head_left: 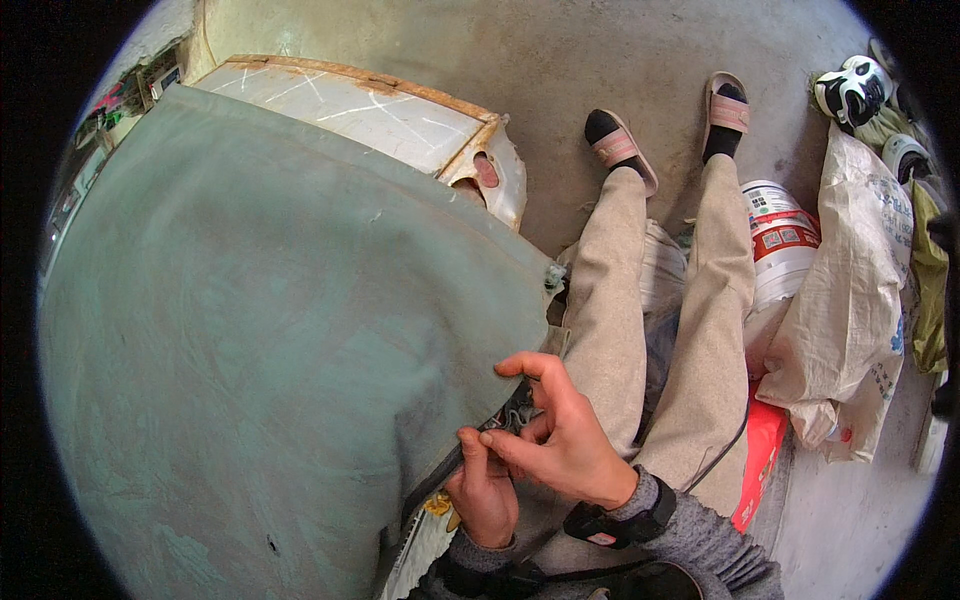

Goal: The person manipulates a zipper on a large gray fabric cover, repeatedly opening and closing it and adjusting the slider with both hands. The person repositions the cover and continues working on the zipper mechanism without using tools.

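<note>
- Fabric (250,330), grey-green, drapes over a white panel (350,105) beside the person's knees.
- Left hand (483,490) pinches the fabric's lower edge.
- Right hand (560,435) grips that same edge, fingers curled, just beside the left.
- White sack (850,300) lies on the floor.

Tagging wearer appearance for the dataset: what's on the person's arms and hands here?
Both hands are bare, no gloves. The right hand comes out of a grey knit sleeve with a ribbed cuff, and a black strap-on wrist device with a small pale and red patch sits at that wrist. The left hand also shows a grey cuff with a dark band.
</note>
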A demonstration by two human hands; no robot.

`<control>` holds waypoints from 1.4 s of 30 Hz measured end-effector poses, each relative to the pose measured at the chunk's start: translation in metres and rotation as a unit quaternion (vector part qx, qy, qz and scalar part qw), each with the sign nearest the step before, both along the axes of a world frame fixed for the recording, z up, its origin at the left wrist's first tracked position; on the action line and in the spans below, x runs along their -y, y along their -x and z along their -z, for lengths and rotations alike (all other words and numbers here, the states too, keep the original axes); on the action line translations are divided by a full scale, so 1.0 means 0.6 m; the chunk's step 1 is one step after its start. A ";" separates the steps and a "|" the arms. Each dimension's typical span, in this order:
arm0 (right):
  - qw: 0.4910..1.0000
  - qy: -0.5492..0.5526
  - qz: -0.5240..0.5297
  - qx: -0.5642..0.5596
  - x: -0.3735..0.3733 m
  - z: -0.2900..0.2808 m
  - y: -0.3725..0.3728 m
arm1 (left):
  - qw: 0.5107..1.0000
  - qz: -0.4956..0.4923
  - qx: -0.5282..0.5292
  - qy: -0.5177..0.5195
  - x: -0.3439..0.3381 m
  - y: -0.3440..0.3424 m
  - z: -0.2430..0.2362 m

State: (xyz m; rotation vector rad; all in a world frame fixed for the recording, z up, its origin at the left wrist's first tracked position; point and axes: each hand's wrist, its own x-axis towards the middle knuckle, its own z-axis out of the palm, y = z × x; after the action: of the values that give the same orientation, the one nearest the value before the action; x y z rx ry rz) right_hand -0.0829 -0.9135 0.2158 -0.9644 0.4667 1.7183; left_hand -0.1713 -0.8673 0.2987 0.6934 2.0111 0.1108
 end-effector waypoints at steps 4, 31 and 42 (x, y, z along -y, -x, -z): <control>1.000 -0.005 -0.001 0.028 -0.004 0.001 0.004 | 1.000 0.002 0.000 0.013 -0.003 0.000 -0.002; 0.992 -0.030 -0.001 -0.121 0.004 0.030 -0.045 | 0.985 0.171 0.032 0.021 0.004 0.042 -0.076; 0.996 -0.077 -0.004 -0.045 0.008 0.031 -0.031 | 0.998 -0.043 -0.021 0.035 -0.009 -0.025 0.016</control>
State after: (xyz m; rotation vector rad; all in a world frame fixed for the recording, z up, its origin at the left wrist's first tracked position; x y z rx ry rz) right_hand -0.0641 -0.9183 0.1971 -0.7825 0.3831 1.7823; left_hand -0.1565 -0.8619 0.2892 0.5692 2.0754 0.0767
